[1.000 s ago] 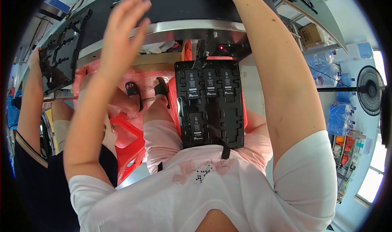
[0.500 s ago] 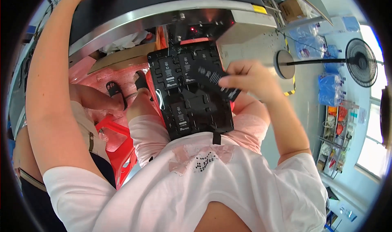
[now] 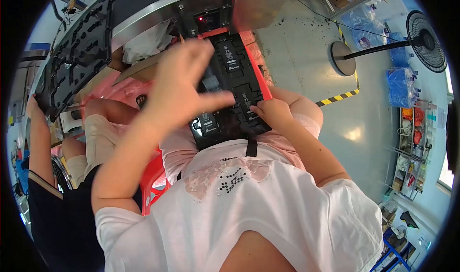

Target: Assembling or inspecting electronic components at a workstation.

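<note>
A black moulded tray lies across my lap, with several flat black battery packs bearing white print in its pockets. Over its left half is my left hand, smeared by motion, the thumb stretched out apart from the fingers. Between them shows a black pack whose label is blurred too; it seems gripped by that hand. My right hand is closed on the tray's right edge near my body, its fingertips reaching a pack in the near right pocket. My left hand hides part of the tray's left side.
At the left a co-worker's hand is at another black tray, tilted upright. A metal-edged bench with a red light beneath runs ahead of me. A red chair stands to my left, and a floor fan stands at the right.
My left hand has come from the bench at far left to over the tray. My right hand has let go of its pack and moved to the tray edge. Another tray has appeared at left.
</note>
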Available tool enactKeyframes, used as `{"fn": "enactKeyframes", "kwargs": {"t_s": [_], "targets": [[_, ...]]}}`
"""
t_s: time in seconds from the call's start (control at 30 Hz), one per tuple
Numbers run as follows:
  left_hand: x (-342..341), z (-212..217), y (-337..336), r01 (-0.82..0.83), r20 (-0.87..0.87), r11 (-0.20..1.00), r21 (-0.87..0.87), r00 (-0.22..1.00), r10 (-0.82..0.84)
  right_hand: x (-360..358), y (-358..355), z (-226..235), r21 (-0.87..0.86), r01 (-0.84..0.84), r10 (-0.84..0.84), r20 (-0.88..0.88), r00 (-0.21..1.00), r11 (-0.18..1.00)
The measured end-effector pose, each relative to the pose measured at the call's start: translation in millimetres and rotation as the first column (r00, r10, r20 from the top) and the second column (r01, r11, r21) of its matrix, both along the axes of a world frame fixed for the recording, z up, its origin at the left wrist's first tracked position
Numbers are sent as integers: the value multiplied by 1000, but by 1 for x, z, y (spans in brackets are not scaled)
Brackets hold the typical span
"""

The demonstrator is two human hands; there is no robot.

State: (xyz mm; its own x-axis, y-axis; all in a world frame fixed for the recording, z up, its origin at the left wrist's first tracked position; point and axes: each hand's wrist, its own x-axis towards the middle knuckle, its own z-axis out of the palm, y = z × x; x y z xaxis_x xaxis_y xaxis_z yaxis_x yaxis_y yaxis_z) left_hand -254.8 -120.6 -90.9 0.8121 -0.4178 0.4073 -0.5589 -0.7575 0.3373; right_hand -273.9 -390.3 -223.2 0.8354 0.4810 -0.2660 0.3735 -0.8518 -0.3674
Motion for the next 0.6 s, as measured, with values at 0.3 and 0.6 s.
{"fn": "enactKeyframes", "kwargs": {"t_s": [0.3,0.6], "targets": [[-86,-151,-49,-61,-209,982,178,973,98,-43,-1,7,254,-188,116,272,955,949],[-93,-163,-54,-89,-188,961,263,972,141,-58,3,-17,41,-248,225,296,928,968]]}}
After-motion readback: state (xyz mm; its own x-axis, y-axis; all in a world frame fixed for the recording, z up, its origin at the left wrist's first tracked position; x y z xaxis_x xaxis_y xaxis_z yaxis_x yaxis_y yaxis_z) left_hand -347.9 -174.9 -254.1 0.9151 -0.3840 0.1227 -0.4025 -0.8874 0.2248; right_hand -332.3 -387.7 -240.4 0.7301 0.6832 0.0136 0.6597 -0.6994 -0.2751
